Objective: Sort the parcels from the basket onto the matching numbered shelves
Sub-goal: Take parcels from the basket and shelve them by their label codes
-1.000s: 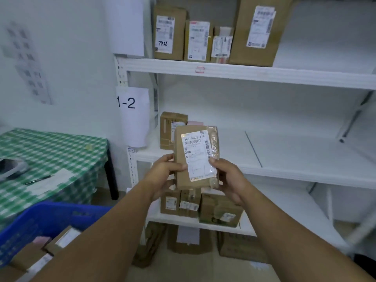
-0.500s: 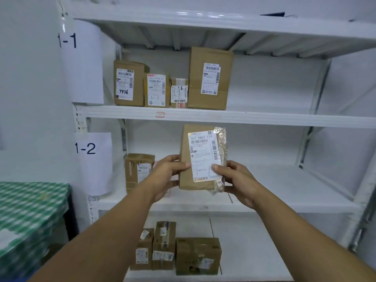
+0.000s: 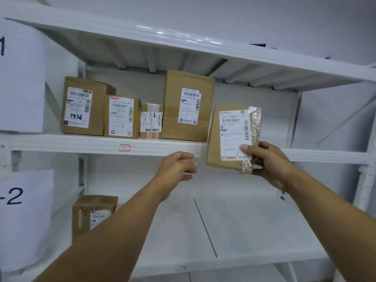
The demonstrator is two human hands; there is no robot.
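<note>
Lets go with left hand [image 3: 177,167], fingers loosely curled, empty; lifts parcel [image 3: 234,135] to upper shelf [image 3: 81,143] edge in right hand [image 3: 270,163] alone, pinching lower corner. Holds long axis upright, just right of tall box [image 3: 187,106], bare shelf behind.

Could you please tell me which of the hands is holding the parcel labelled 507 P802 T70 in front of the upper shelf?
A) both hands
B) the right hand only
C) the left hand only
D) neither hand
B: the right hand pinches the parcel at its lower right corner, while the left hand is apart from it and holds nothing.
</note>
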